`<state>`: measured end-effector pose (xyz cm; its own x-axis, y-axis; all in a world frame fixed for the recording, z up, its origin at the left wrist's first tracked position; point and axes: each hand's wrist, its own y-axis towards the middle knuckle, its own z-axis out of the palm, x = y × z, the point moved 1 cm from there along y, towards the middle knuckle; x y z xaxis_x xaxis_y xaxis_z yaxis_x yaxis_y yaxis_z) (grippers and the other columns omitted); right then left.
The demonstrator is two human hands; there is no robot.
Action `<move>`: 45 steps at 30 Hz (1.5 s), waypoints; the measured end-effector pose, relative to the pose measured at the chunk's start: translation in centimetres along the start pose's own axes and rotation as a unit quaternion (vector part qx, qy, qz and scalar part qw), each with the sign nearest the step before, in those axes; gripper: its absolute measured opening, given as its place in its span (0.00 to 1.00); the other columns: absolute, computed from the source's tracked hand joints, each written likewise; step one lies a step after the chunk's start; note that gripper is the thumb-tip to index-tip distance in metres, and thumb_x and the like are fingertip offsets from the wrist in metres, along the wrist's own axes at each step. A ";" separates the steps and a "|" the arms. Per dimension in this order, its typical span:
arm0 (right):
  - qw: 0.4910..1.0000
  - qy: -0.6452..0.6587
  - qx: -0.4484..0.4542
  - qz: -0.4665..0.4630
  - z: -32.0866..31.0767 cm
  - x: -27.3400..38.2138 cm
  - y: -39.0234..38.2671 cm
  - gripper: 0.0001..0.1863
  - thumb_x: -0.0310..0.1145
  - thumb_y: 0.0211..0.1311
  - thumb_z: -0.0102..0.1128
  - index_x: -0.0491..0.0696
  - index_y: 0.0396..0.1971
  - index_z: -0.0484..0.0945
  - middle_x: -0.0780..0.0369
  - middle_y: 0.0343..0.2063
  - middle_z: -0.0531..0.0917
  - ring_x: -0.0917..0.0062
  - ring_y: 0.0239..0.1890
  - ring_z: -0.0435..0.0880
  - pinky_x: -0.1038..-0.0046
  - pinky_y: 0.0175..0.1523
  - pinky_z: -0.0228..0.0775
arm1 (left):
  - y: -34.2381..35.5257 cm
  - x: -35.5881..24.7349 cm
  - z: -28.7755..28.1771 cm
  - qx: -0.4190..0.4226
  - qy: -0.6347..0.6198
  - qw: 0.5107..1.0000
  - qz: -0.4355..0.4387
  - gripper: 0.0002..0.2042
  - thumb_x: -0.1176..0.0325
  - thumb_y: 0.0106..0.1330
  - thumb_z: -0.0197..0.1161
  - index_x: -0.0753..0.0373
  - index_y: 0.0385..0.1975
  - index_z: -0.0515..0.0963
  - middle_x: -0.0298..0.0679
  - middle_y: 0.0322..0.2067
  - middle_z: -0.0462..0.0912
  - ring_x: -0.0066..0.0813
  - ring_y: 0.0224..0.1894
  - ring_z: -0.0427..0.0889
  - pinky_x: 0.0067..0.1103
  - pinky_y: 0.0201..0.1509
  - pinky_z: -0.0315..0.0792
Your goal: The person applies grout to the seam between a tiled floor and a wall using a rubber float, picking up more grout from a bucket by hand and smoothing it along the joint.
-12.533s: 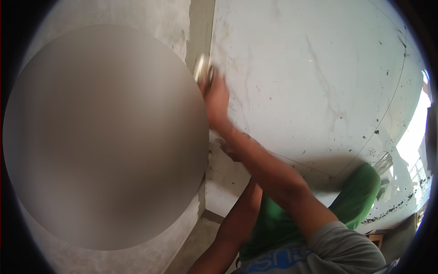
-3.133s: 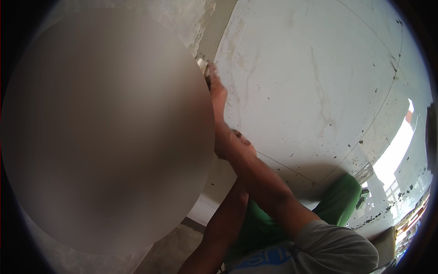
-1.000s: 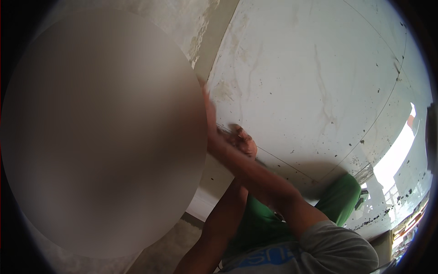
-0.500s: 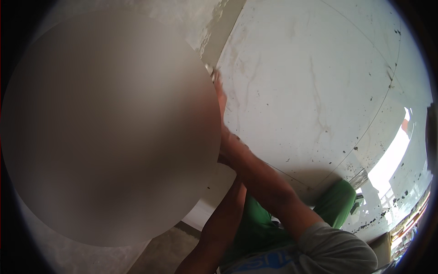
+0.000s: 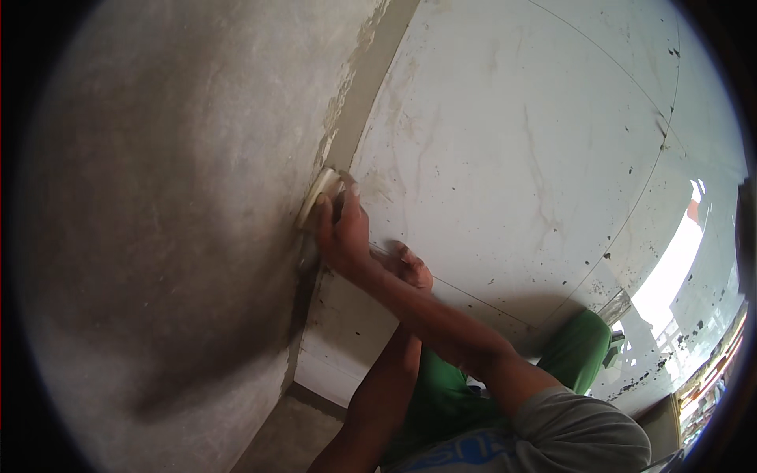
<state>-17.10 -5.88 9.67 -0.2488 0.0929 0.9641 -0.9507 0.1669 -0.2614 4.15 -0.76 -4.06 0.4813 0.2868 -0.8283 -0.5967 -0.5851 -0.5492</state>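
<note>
My right hand [image 5: 345,232] is closed around a pale cream rectangular block [image 5: 322,191]; whether it is a sponge or a float does not show. The block lies against the grey strip [image 5: 365,98] where the cement wall meets the white tiles. Crossing under the right forearm, my left arm [image 5: 374,394] ends in my left hand [image 5: 412,266], close to the tile floor. Its fingers are curled and partly hidden, so what they hold, if anything, cannot be made out.
A rough grey cement wall [image 5: 173,197] fills the left side. White marbled floor tiles [image 5: 481,142] with thin joints and dark crumbs spread to the right. My green-trousered knee [image 5: 579,347] is at the lower right. A wooden piece [image 5: 661,437] and clutter stand at the right edge.
My right hand has come nearer and further left along the strip. The large grey blur over the left side is gone, and the wall, the block and both hands now show.
</note>
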 end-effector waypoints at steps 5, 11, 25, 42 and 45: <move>0.982 -0.039 -0.085 -0.163 -2.5 3.4 11.8 0.27 0.36 0.79 0.55 0.36 0.70 0.70 0.34 0.55 0.82 0.35 0.54 0.84 0.46 0.59 0.78 | -0.8 -1.4 2.4 -0.207 0.409 0.870 0.179 0.27 0.52 0.83 0.50 0.63 0.74 0.69 0.48 0.68 0.73 0.41 0.64 0.77 0.34 0.64 0.77; 0.985 -0.084 -0.137 -0.068 -1.8 -1.9 6.8 0.25 0.38 0.83 0.50 0.37 0.69 0.72 0.37 0.49 0.86 0.41 0.52 0.89 0.53 0.53 0.83 | -0.5 -4.6 4.2 -0.238 0.526 0.778 0.249 0.30 0.49 0.82 0.50 0.64 0.75 0.68 0.50 0.70 0.70 0.45 0.66 0.76 0.37 0.66 0.76; 0.975 -0.059 -0.102 -0.189 -1.8 3.2 12.3 0.29 0.40 0.83 0.50 0.36 0.73 0.67 0.42 0.41 0.89 0.43 0.42 0.91 0.52 0.49 0.84 | -0.2 -6.2 3.2 -0.265 0.598 0.712 0.257 0.37 0.41 0.80 0.48 0.65 0.77 0.65 0.55 0.74 0.65 0.53 0.71 0.72 0.45 0.70 0.75; 0.928 0.242 0.094 0.268 -28.3 2.4 -1.4 0.28 0.37 0.86 0.54 0.44 0.78 0.67 0.62 0.40 0.85 0.80 0.37 0.84 0.73 0.37 0.79 | 1.5 -4.6 2.8 -0.286 0.613 0.683 0.276 0.27 0.57 0.85 0.50 0.67 0.77 0.67 0.60 0.76 0.68 0.63 0.78 0.66 0.56 0.77 0.65; 0.928 0.248 0.017 0.277 -35.0 1.9 -0.7 0.30 0.39 0.85 0.55 0.44 0.79 0.64 0.60 0.44 0.87 0.78 0.39 0.86 0.73 0.38 0.81 | 0.1 -7.5 4.5 -0.246 0.541 0.761 0.260 0.26 0.62 0.82 0.54 0.66 0.75 0.70 0.57 0.75 0.70 0.64 0.79 0.64 0.55 0.80 0.61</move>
<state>-10.41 28.57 10.05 -0.5936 0.5969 0.5398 -0.7095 -0.0715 -0.7011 -2.46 0.46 1.59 0.6683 -0.7169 -0.1984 -0.7019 -0.6961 0.1508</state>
